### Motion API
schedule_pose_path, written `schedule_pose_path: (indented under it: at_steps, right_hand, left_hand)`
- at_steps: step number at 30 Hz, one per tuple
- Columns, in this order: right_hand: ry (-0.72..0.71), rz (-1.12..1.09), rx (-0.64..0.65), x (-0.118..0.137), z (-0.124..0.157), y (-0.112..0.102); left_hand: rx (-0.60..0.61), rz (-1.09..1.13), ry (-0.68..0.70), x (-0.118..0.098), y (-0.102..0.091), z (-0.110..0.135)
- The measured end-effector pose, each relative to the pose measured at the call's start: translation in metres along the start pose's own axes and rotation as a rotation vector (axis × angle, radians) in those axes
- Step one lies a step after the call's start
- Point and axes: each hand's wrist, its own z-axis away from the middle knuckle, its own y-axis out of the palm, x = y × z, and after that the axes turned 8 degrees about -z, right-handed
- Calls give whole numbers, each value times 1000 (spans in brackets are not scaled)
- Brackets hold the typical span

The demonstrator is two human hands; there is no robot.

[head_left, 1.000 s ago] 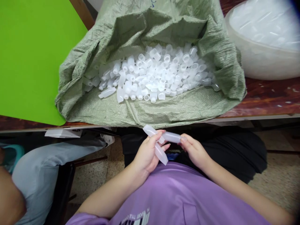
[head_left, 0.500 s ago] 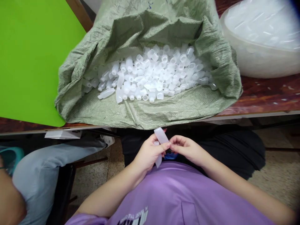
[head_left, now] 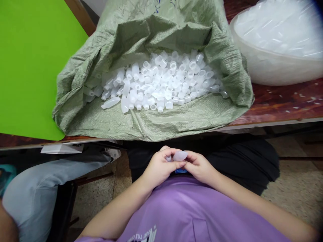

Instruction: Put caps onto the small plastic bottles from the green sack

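My left hand (head_left: 157,166) is closed, with thumb and fingers pinching a small translucent white plastic tube (head_left: 180,155) in front of my waist. My right hand (head_left: 202,167) meets it from the other side, its fingertips closed on the same tube. Part of a second whitish piece (head_left: 168,158) shows inside the curl of my left fingers; most of it is hidden. Beyond my hands, a green woven sack (head_left: 151,129) lies open on the table, and many similar tubes (head_left: 161,80) spill in its mouth.
A translucent tub (head_left: 272,69) heaped with whitish plastic pieces stands on the table (head_left: 282,104) at right. A bright green board (head_left: 32,67) covers the left side. Another person's leg in jeans (head_left: 32,188) is at lower left, near a teal container (head_left: 6,176).
The tube in my fingers has turned from slanting upward to lying nearly level. My hands have drawn closer together, and the second piece has become mostly hidden. The view has shifted slightly.
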Motion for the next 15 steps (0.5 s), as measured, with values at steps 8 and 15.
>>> schedule_pose_path:
  at_steps: [8, 15]
  right_hand:
    - [454, -505, 261, 7, 0, -8]
    - [-447, -421, -402, 76, 29, -56]
  left_hand:
    - [233, -267, 275, -12, -10, 6]
    - [2, -301, 314, -14, -19, 7]
